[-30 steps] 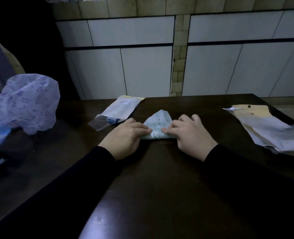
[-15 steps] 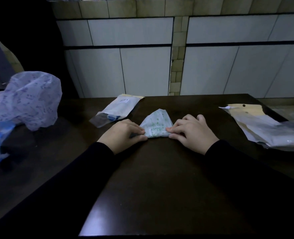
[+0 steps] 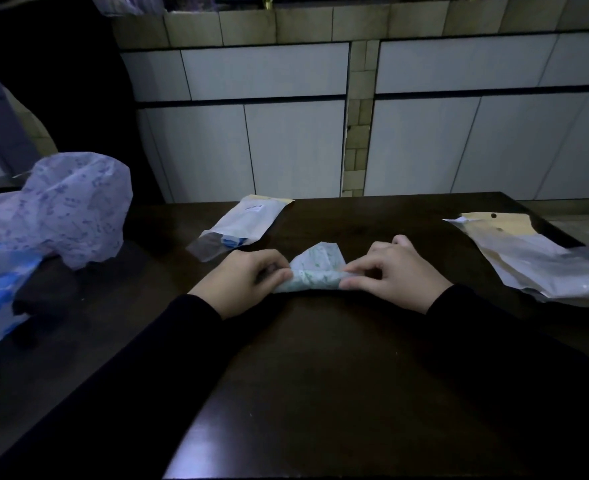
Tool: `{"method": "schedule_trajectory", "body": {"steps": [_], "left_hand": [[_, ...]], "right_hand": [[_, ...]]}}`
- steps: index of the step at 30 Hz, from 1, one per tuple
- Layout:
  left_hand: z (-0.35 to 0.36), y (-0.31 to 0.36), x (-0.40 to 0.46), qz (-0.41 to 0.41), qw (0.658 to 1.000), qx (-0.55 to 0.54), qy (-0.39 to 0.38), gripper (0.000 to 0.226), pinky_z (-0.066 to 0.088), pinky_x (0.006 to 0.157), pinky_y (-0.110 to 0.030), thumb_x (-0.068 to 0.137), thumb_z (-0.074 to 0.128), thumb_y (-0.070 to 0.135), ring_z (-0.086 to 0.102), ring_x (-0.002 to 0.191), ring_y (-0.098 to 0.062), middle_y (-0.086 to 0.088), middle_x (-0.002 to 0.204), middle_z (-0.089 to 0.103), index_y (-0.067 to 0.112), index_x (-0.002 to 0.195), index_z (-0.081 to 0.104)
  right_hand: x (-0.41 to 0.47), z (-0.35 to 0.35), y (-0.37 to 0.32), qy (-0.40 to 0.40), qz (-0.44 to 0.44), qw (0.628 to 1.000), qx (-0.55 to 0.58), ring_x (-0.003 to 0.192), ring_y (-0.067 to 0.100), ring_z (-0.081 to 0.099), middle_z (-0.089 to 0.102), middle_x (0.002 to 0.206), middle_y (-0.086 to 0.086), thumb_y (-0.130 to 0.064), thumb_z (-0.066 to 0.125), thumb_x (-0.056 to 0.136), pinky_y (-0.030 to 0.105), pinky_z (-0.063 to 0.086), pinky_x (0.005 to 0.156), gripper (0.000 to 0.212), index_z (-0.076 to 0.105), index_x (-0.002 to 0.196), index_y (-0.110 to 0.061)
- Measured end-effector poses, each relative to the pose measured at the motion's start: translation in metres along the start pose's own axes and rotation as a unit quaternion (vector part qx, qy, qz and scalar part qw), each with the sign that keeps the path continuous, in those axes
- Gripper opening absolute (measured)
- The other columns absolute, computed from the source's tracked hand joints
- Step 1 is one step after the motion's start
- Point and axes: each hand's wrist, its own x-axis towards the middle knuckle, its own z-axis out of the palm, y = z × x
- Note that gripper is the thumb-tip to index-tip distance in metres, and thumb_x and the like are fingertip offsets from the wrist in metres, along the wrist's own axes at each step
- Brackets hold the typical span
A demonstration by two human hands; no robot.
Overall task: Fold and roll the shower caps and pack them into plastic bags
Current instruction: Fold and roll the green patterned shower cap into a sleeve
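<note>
Shower cap lies on the counter btwn both hands, long axis running left-right, rolled edge toward the person, loose pointed flap away. Left hand pinches the roll's left end, right hand pinches its right end; both equally near. Cap looks pale, thin, crinkly w/ green print, part-rolled. Packed bag sits beyond-left of cap; empty bags well right.

You can read no text here. The packed plastic bag on the desk carries a small white label, its print too small to make out; the shower cap shows only a green pattern.
</note>
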Motion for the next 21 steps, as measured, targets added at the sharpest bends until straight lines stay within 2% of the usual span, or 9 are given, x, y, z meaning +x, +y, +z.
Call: {"method": "schedule_trajectory", "body": {"steps": [2,5,8,10,12,14,17,19,21], "left_hand": [[0.001,0.001,0.003,-0.014,1.0,-0.005,0.0,0.012,0.042,0.067,-0.018,0.092,0.059,0.038,0.053,0.067,0.001,0.014,0.072,0.057,0.045,0.084,0.055],[0.002,0.0,0.008,-0.019,1.0,-0.012,-0.005,0.009,0.044,0.072,-0.019,0.092,0.06,0.037,0.055,0.076,0.001,0.013,0.081,0.06,0.044,0.089,0.056],[0.002,-0.007,0.01,0.0,1.0,0.022,-0.002,0.007,0.047,0.084,-0.027,0.089,0.062,0.039,0.052,0.092,-0.003,0.013,0.091,0.06,0.045,0.09,0.059],[0.005,-0.009,0.011,0.029,0.998,0.047,0.037,0.006,0.046,0.087,-0.029,0.088,0.065,0.037,0.05,0.096,-0.004,0.015,0.096,0.056,0.038,0.094,0.065],[0.008,-0.009,0.011,0.07,0.992,0.07,0.076,0.011,0.046,0.086,-0.027,0.089,0.066,0.032,0.052,0.096,-0.008,0.013,0.101,0.054,0.032,0.099,0.068],[0.011,-0.009,0.011,0.111,0.985,0.107,0.079,0.016,0.047,0.081,-0.028,0.09,0.064,0.022,0.053,0.093,-0.011,0.01,0.101,0.057,0.03,0.103,0.071],[0.011,-0.009,0.012,0.107,0.984,0.125,0.061,0.024,0.05,0.076,-0.035,0.092,0.058,0.011,0.054,0.087,-0.017,0.004,0.094,0.062,0.023,0.106,0.074],[0.01,-0.006,0.011,0.094,0.987,0.119,0.047,0.029,0.05,0.077,-0.036,0.093,0.049,0.026,0.054,0.085,-0.017,0.005,0.09,0.062,0.021,0.106,0.074],[0.009,-0.002,0.011,0.081,0.99,0.116,0.021,0.047,0.048,0.078,-0.033,0.089,0.038,0.05,0.051,0.086,-0.012,0.011,0.089,0.059,0.024,0.108,0.073]], "right_hand": [[0.003,0.006,-0.003,0.016,0.022,0.998,0.049,0.109,0.012,0.037,0.058,0.095,-0.025,-0.059,0.053,0.086,0.03,0.023,0.094,0.033,0.067,0.111,-0.042],[0.007,0.015,-0.006,0.029,0.052,0.996,0.059,0.119,0.011,0.046,0.063,0.118,-0.019,-0.057,0.046,0.092,0.037,0.02,0.101,0.033,0.068,0.11,-0.039],[0.009,0.02,-0.009,0.072,0.069,0.995,0.008,0.116,0.011,0.046,0.059,0.109,-0.016,-0.058,0.044,0.093,0.038,0.024,0.099,0.035,0.067,0.11,-0.038],[0.012,0.021,-0.01,0.098,0.073,0.992,-0.021,0.111,0.011,0.045,0.052,0.101,-0.015,-0.06,0.046,0.091,0.038,0.027,0.097,0.034,0.066,0.108,-0.039],[0.014,0.023,-0.01,0.126,0.061,0.99,-0.034,0.108,0.009,0.044,0.048,0.102,-0.016,-0.059,0.048,0.09,0.035,0.028,0.094,0.031,0.064,0.109,-0.04],[0.015,0.025,-0.01,0.164,0.025,0.984,-0.06,0.108,0.007,0.042,0.047,0.108,-0.017,-0.057,0.05,0.09,0.033,0.027,0.094,0.026,0.061,0.11,-0.043],[0.015,0.024,-0.011,0.168,-0.039,0.978,-0.115,0.108,0.006,0.044,0.056,0.114,-0.02,-0.053,0.048,0.093,0.034,0.025,0.094,0.024,0.063,0.11,-0.044],[0.016,0.021,-0.011,0.138,-0.05,0.98,-0.136,0.107,0.007,0.045,0.06,0.114,-0.02,-0.052,0.045,0.094,0.035,0.025,0.095,0.029,0.064,0.114,-0.043],[0.018,0.017,-0.007,0.104,-0.056,0.983,-0.14,0.103,0.006,0.045,0.06,0.11,-0.018,-0.054,0.041,0.095,0.034,0.025,0.094,0.034,0.062,0.118,-0.043]]}}
